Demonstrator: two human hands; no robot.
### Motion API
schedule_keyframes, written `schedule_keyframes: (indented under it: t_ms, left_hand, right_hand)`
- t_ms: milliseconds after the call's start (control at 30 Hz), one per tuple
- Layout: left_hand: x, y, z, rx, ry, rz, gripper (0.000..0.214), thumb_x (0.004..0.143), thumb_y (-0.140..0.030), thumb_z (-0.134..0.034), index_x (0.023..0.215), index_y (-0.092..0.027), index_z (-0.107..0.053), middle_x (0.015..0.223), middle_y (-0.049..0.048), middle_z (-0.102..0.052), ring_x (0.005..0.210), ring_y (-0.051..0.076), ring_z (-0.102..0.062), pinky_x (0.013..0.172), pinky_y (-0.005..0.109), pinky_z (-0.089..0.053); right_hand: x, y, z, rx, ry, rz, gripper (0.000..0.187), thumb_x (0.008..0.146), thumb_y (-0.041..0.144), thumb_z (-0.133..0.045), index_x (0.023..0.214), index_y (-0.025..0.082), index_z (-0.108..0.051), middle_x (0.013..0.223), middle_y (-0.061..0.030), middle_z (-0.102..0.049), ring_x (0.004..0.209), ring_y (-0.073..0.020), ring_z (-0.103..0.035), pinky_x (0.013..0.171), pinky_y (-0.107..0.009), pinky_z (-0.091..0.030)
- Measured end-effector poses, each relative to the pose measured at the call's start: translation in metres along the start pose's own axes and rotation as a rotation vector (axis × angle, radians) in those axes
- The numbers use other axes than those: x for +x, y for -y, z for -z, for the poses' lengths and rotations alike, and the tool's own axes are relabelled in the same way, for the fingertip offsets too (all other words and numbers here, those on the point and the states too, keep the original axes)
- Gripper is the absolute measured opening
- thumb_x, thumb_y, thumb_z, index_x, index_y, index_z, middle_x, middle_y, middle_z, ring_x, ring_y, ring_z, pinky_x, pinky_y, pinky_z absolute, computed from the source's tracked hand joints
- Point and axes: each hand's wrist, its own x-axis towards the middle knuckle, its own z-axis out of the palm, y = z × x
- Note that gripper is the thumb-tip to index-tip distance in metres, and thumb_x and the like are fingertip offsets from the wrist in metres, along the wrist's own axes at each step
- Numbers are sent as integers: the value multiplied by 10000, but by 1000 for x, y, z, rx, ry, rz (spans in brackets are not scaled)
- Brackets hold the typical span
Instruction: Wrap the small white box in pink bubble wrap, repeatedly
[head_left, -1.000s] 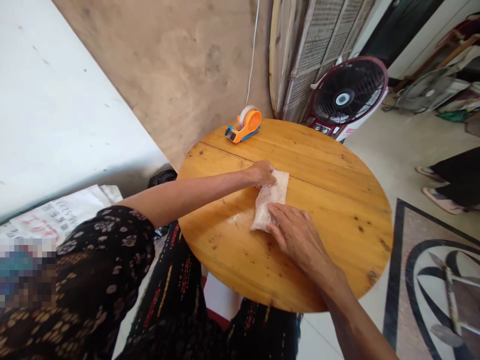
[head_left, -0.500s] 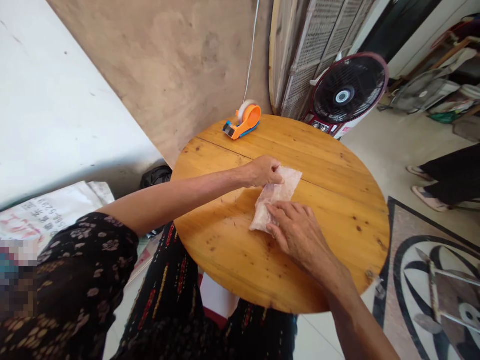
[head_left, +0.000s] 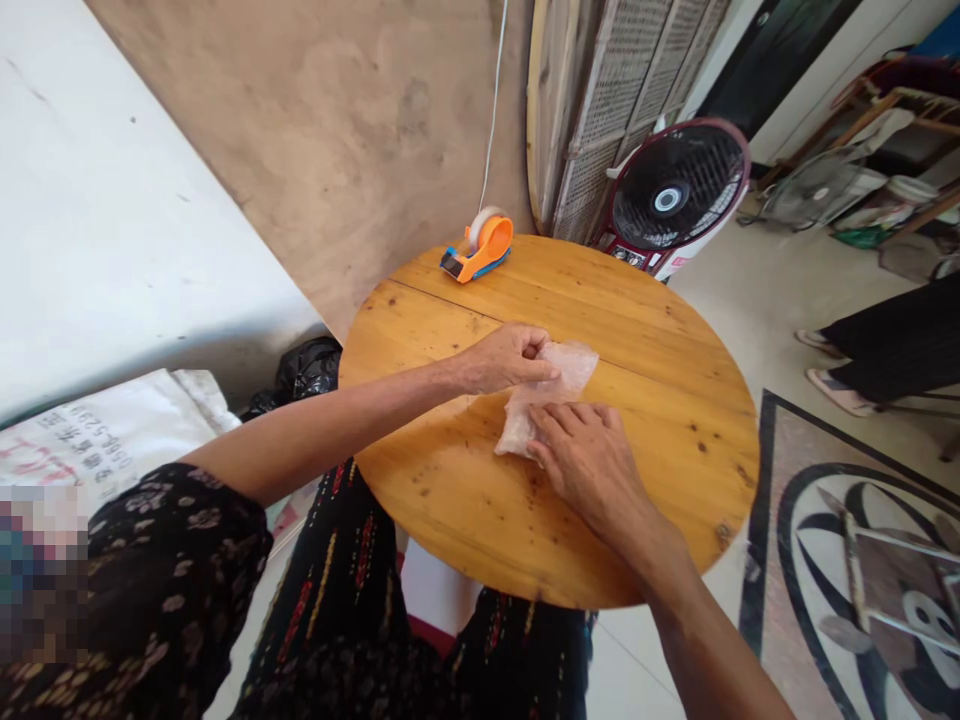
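Note:
A clear, crinkled plastic bag [head_left: 559,375] lies near the middle of a round wooden table [head_left: 660,340]. My left hand [head_left: 501,358] pinches the bag's left edge with closed fingers and lifts that side a little. My right hand [head_left: 589,460] lies flat on the bag's near end, fingers stretched out and pressing it against the table. What is inside the bag I cannot make out.
An orange and blue tape dispenser [head_left: 477,249] sits at the table's far edge. A red floor fan [head_left: 670,200] stands behind the table by a lattice panel [head_left: 622,90]. Another person's legs and feet [head_left: 870,350] are at the right. A printed sack [head_left: 97,440] lies left.
My left hand has raised and turned the far part of the bag, which now spreads wider to the right. My right hand stays pressed on the near end.

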Motion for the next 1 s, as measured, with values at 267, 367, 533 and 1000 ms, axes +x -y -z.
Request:
schedule_keyframes:
  t_ms: [267, 367, 533, 1000]
  left_hand:
    - [-16, -5, -9, -80, -12, 23, 203, 685, -221, -664, 731, -147, -480, 645, -50, -557, 583, 57, -534, 564, 184, -398]
    - [-22, -5, -11, -66, -13, 12, 223, 685, -249, -671, 734, -149, -479, 644, -60, -541, 576, 51, -519, 568, 184, -398]
    - [-36, -1, -14, -48, -5, -35, 229, 710, -283, -670, 754, -145, -493, 686, -49, -552, 602, 55, -522, 589, 189, -416]
    - [-71, 0, -26, 489, -93, -189, 116, 805, -265, -581, 772, -154, -583, 737, -7, -626, 695, 103, -566, 691, 208, -444]
  right_hand:
    - [-10, 10, 5, 16, -39, -64, 223, 941, 285, -488, 1066, 188, -644, 1126, -99, -649, 932, -245, -550, 811, -383, -335]
    - [-17, 11, 3, 16, -41, -44, 355, 882, 406, -575, 1143, 169, -612, 1175, -131, -621, 988, -285, -530, 853, -419, -343]
    - [-22, 11, -7, -1, -112, -36, 331, 854, 214, -592, 1180, 156, -586, 1208, -133, -619, 1046, -277, -523, 933, -432, -332]
    - [-28, 36, -15, -86, -137, -226, 299, 934, 303, -464, 1166, 167, -594, 928, -132, -600, 842, -264, -496, 744, -390, -328]
